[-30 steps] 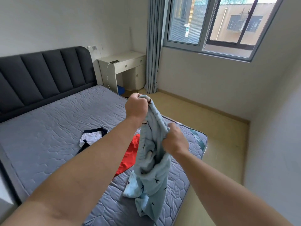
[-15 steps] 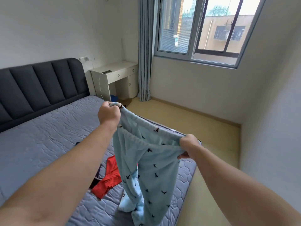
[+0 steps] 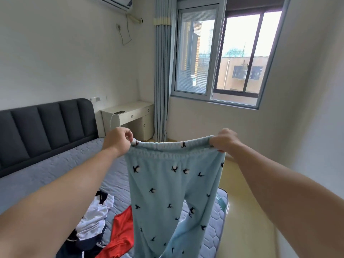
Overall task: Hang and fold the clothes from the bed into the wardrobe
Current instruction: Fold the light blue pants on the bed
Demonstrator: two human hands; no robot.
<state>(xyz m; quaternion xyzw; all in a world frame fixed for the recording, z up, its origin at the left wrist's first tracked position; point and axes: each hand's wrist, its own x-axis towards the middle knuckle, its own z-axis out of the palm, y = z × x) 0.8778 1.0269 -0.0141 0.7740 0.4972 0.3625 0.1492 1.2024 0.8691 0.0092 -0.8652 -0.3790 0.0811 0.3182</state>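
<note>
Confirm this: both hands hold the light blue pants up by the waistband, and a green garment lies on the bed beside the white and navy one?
Not green: the head view shows a red garment on the bed beside the white and navy garment. The left hand and right hand do hold the pants by the waistband.

Trousers (image 3: 167, 192) over the bed (image 3: 46, 174), heap of clothes (image 3: 95, 216) on it to their left. Behind, counter (image 3: 130, 110) between headboard (image 3: 46, 123) and curtain (image 3: 162, 81).
</note>
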